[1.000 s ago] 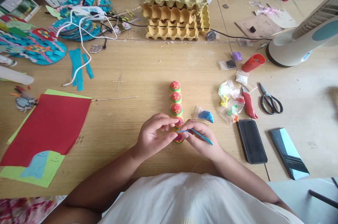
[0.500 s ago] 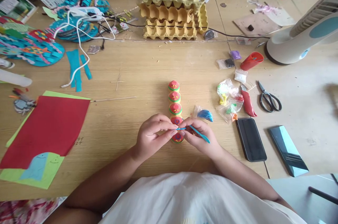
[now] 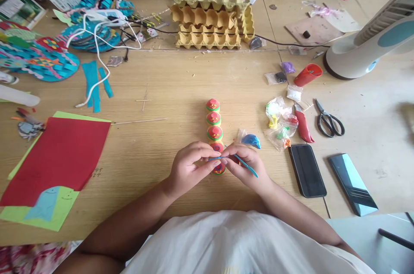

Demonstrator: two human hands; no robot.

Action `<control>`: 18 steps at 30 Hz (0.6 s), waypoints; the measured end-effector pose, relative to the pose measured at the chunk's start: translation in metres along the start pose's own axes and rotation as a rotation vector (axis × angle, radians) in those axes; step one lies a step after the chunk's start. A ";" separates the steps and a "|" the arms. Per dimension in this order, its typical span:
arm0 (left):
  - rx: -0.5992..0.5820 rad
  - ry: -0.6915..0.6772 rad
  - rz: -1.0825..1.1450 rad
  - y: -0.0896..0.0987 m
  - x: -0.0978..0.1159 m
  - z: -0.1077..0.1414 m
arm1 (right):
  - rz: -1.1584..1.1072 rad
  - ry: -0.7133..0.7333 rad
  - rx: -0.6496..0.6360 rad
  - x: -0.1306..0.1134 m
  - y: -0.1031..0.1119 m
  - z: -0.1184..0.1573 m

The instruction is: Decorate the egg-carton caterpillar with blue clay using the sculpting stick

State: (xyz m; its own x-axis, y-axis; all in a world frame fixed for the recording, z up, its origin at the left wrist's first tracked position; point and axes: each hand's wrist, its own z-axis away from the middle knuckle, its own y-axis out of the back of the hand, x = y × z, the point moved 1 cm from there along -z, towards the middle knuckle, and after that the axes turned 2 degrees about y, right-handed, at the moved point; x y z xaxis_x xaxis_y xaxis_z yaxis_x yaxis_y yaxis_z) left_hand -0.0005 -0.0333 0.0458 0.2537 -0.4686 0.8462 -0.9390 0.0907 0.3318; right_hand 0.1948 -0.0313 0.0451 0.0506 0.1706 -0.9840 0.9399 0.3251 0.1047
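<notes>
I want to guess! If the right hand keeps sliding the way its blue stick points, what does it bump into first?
Probably the left hand. The right hand points its blue stick leftward over the clay caterpillar, and its tip already seems to meet the left fingertips. Depth is hard to judge.

I sit at a pale wooden surface (image 3: 181,88) in soft daylight, a white fan (image 3: 365,50) at the upper right of the frame, stacked egg cartons (image 3: 210,24) at top centre, grey floor lower right.

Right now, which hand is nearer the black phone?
Right. The right hand sits just left of the phone; the left hand lies farther left, beyond the right hand.
</notes>
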 end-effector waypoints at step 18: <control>0.001 -0.094 -0.145 0.003 0.001 0.001 | 0.103 0.123 -0.027 -0.003 0.001 -0.002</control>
State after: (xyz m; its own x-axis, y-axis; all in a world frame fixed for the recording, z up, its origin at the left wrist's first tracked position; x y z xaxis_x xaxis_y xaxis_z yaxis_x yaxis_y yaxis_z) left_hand -0.0031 -0.0339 0.0472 0.3637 -0.5572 0.7465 -0.8945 0.0150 0.4469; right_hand 0.1952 -0.0290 0.0483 0.1028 0.3165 -0.9430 0.9225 0.3244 0.2095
